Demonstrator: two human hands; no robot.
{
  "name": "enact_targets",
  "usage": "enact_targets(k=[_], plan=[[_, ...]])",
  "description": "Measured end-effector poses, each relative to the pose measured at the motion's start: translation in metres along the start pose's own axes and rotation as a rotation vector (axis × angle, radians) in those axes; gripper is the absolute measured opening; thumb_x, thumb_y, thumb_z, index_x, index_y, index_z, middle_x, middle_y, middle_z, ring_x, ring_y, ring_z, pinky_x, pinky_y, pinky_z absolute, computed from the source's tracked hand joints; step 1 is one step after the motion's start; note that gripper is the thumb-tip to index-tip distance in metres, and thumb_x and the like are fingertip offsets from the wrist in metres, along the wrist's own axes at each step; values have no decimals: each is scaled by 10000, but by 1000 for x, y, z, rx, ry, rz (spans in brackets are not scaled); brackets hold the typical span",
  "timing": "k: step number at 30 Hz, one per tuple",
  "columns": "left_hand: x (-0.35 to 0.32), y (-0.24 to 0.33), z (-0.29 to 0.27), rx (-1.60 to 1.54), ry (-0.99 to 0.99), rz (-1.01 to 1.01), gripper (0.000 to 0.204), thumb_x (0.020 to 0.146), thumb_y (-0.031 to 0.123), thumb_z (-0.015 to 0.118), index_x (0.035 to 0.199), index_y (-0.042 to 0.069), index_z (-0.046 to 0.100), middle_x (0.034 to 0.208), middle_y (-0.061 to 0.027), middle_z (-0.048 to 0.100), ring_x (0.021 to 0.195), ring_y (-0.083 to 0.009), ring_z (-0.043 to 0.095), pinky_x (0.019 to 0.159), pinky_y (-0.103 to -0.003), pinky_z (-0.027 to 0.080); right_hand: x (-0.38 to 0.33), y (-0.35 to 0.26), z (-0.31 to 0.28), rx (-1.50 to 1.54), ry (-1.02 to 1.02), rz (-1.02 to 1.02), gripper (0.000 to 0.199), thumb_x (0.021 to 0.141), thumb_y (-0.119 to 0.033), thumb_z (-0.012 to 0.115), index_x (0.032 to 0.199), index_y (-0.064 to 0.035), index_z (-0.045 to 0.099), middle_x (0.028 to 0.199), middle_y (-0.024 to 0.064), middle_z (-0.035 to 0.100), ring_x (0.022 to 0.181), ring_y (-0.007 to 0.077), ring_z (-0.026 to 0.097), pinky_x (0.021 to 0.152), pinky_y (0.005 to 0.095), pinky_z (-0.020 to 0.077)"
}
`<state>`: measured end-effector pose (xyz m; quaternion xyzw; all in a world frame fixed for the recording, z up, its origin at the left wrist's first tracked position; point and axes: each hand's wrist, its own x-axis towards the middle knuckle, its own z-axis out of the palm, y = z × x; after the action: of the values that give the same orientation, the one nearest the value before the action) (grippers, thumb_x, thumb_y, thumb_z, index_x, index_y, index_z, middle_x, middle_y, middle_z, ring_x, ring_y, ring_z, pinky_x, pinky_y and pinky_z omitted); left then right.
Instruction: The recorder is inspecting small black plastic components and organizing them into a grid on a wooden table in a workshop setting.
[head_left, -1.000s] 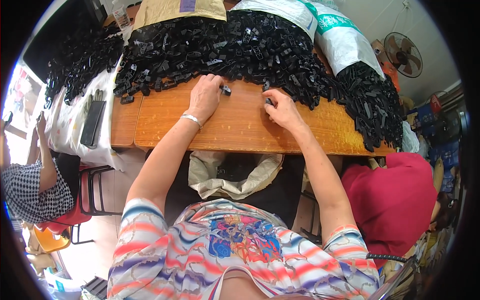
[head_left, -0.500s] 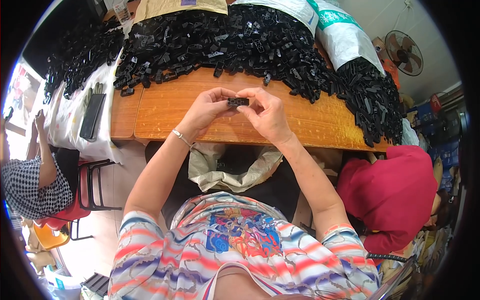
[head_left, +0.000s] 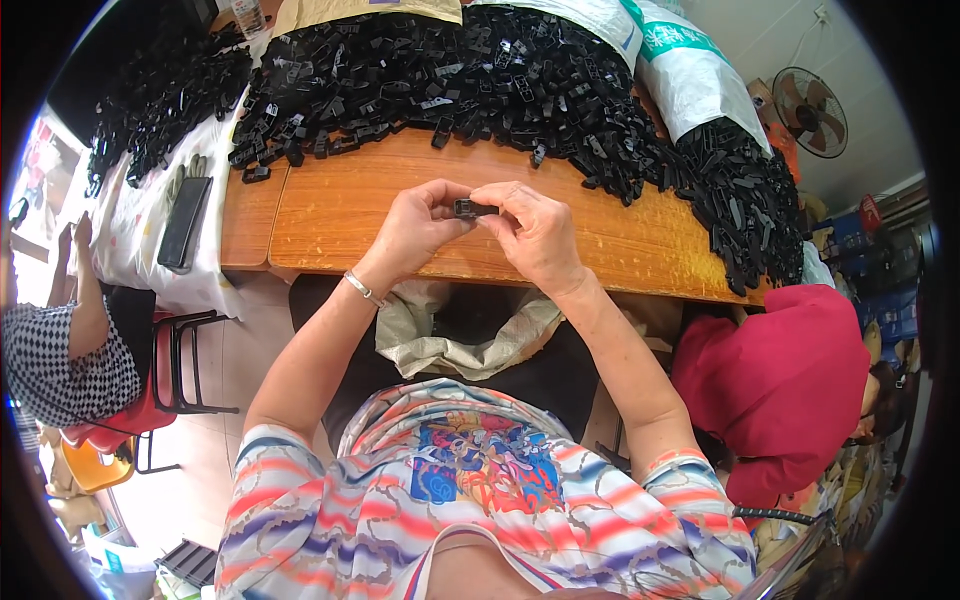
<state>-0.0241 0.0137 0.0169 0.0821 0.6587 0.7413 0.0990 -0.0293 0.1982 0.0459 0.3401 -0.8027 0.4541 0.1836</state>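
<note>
A small black plastic part (head_left: pixel 468 208) is pinched between both hands, just above the wooden table (head_left: pixel 370 165). My left hand (head_left: pixel 415 228), with a bracelet at the wrist, grips its left end between thumb and fingers. From the other side, my right hand (head_left: pixel 537 232) closes its thumb and fingertips on the right end and covers much of it. Beyond the hands lies a big heap of similar black plastic parts (head_left: pixel 400 90). Below them, an open woven sack (head_left: pixel 440 355) sits at my lap, its inside dark.
Long black pieces (head_left: pixel 735 205) spill from a white sack (head_left: pixel 695 85) on the right. A person in a red top (head_left: pixel 775 390) sits at right, another in a checked top (head_left: pixel 75 350) at left. A black case (head_left: pixel 185 225) lies on the white-covered table. A fan (head_left: pixel 808 112) stands far right.
The black part has turned slightly in my fingers, and my right fingers now cover more of its right end. Both hands stay in nearly the same place.
</note>
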Motion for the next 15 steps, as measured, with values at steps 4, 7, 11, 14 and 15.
enact_targets(k=[4,7,11,14,15], plan=[[-3,1,2,-30,24,7,310,859,-21,688,1154,-53,599,1050,-73,673,937,-97,650,822,-224,528,-3,4,1,-75,-25,-20,255,740,61,706,970,-49,689,977,92,709,802,261,697,663,317,566],[-6,0,0,-68,18,0,336,860,-11,691,1177,-52,586,1046,-77,672,924,-93,646,815,-220,524,-5,7,1,-122,-19,-57,255,736,53,711,968,-50,690,974,85,711,817,265,695,672,323,567],[-10,1,0,-136,6,-22,358,874,-8,683,1211,-49,567,1107,-79,641,974,-102,625,890,-229,509,-8,8,3,-22,-54,10,251,741,70,706,970,-31,687,992,92,694,776,237,685,660,301,552],[-11,-4,3,-93,34,1,338,884,9,683,1200,-39,573,1088,-72,645,959,-95,620,889,-225,507,-9,6,1,167,-116,246,252,760,67,716,995,-16,675,1000,75,678,727,150,656,632,260,525],[-12,-4,3,-42,42,3,317,882,1,681,1180,-39,581,1075,-72,649,957,-95,624,883,-226,511,-9,6,0,264,-171,413,262,773,62,724,1018,-6,664,1004,68,667,705,101,633,618,238,508]])
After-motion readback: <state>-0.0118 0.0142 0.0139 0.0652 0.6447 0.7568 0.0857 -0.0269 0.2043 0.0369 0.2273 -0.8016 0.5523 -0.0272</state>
